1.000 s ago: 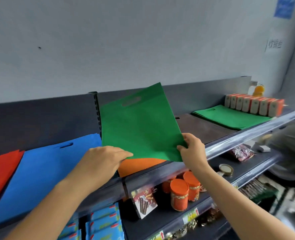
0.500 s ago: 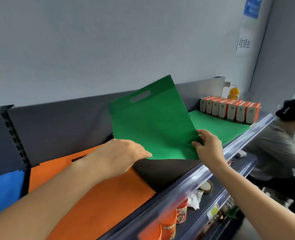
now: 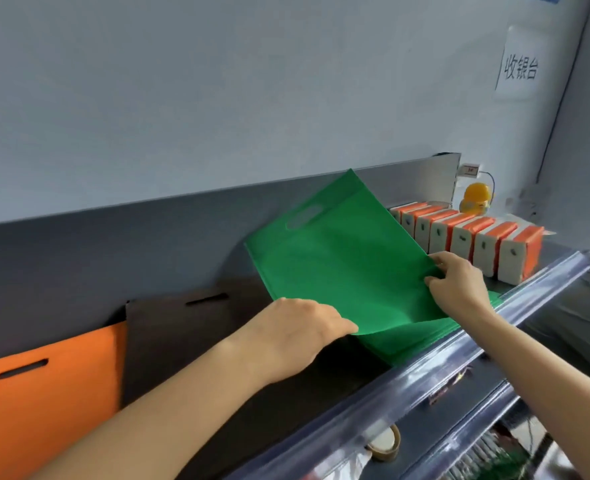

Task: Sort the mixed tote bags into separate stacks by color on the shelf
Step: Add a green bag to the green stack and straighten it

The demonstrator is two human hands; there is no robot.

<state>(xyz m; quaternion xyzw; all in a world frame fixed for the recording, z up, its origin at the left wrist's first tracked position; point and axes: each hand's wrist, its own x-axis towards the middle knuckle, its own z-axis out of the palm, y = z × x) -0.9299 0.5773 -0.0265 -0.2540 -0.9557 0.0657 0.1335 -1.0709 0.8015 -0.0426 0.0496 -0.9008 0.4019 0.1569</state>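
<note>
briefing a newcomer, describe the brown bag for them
On the shelf below the grey wall, a flat orange fabric bag lies left, a green fabric bag is held right. Between them lies the flat dark brown fabric bag, the only dull one.

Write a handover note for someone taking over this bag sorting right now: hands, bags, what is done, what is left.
Left hand grips the green bag at its lower corner; right hand pinches its right edge.
The bag is tilted up over the green stack on the shelf, not yet laid down.
To the left lie a brown bag and an orange bag, side by side.
Done: these colours lie apart.
Left: lay this bag flat on the green stack. No unsorted bags are in view.
</note>
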